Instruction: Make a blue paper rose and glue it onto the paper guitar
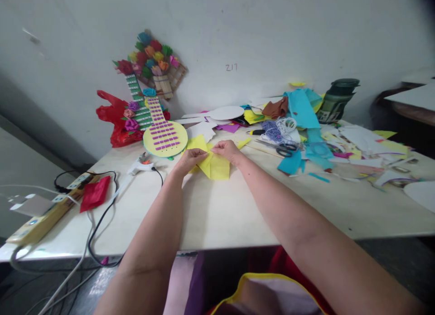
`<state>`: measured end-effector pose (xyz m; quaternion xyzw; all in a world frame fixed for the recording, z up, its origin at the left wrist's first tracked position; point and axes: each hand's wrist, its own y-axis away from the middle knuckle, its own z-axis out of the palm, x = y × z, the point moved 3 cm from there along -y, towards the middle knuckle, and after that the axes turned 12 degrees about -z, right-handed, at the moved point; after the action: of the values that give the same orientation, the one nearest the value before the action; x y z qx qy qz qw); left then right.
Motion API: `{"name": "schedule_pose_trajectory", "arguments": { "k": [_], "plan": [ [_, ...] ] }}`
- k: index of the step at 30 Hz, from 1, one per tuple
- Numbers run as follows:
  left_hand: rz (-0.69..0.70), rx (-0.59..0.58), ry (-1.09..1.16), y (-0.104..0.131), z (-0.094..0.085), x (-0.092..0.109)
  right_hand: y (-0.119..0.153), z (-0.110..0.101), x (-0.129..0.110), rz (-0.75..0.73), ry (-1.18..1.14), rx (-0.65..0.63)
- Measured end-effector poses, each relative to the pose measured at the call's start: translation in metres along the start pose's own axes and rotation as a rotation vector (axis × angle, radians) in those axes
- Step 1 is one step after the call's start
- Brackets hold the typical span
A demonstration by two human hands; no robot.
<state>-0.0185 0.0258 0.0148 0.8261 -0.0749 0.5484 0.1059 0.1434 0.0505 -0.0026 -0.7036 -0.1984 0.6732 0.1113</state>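
Note:
A folded sheet of yellow paper lies spread between my hands at the middle of the table. My left hand pinches its left part with thumb and fingertips. At the top centre, my right hand is closed on the same paper, the fingertips meeting near its middle. Just behind and left stands a round yellow guitar-shaped craft with purple and white strips. A white hot glue gun lies to the left of my left hand.
A power strip with cables and a red packet are at left. Scissors, white string, blue crepe paper and paper scraps spread over the right. A dark green bottle stands by the wall.

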Motion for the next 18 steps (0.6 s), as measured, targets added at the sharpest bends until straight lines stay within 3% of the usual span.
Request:
{"name": "schedule_pose_trajectory", "arguments": {
  "k": [5,14,18],
  "plan": [
    [0.001,-0.065,-0.027,0.0,0.0,-0.004,0.002,0.003,-0.004,-0.006,0.016,-0.051],
    [0.041,-0.012,-0.182,0.0,0.0,-0.001,0.005,0.004,-0.009,0.005,0.033,-0.096],
    [0.026,0.002,-0.116,-0.001,-0.001,-0.002,0.004,0.003,-0.005,0.003,-0.06,-0.062]
  ]
}}
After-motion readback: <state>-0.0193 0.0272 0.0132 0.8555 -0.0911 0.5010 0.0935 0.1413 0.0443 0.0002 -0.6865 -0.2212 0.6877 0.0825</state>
